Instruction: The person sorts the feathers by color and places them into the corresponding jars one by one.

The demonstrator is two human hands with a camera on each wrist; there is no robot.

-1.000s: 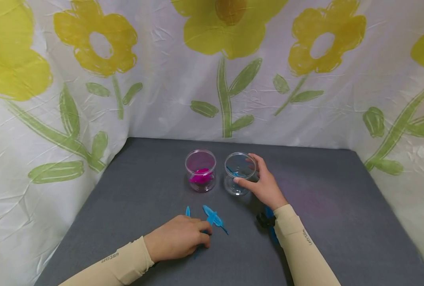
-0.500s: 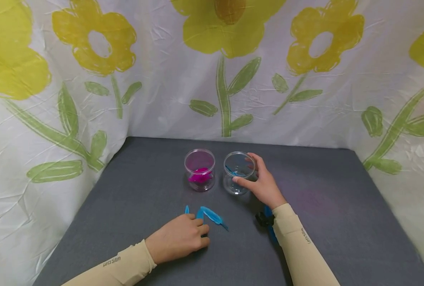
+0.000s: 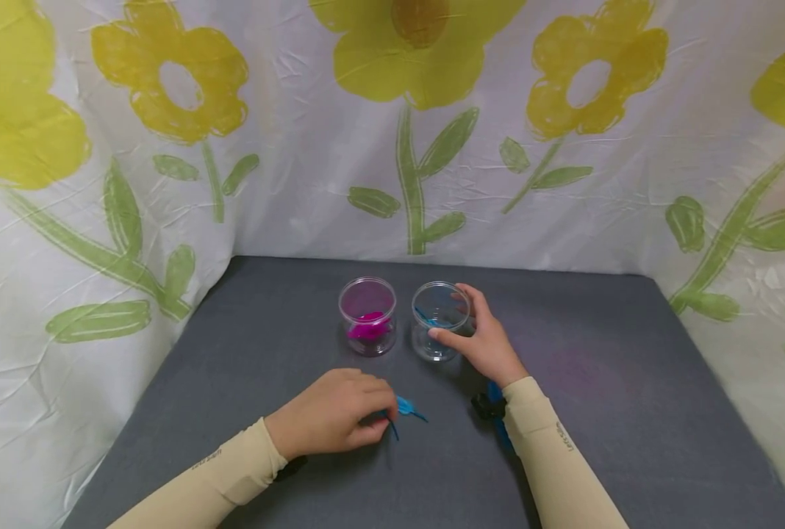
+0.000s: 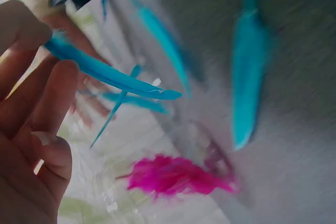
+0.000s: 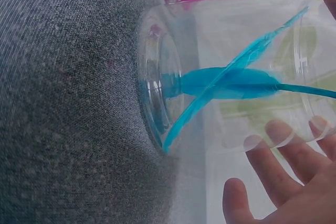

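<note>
My left hand (image 3: 339, 413) is raised slightly over the table and pinches a blue feather (image 4: 110, 74) between thumb and fingers. Its quill tip pokes out below the fingertips in the head view. Just beyond that hand, another blue feather (image 3: 411, 408) lies on the cloth, partly hidden. My right hand (image 3: 488, 342) holds a clear jar (image 3: 435, 348) from the right, thumb at the front and fingers behind. Inside it, crossed blue feathers (image 5: 236, 64) lean against the wall. Left of it stands a second clear jar (image 3: 368, 287) with bright pink feathers (image 3: 369, 325) inside.
Dark grey cloth (image 3: 260, 330) covers the table. More blue feathers (image 4: 249, 77) lie on it in the left wrist view. Something blue (image 3: 506, 436) shows beside the right forearm, near a black wrist device (image 3: 487, 406). A flowered curtain (image 3: 300, 206) encloses the back and sides.
My left hand first fingers the blue feathers on the cloth, then lifts a little with one pinched and turns palm-inward. My right hand stays on the jar.
</note>
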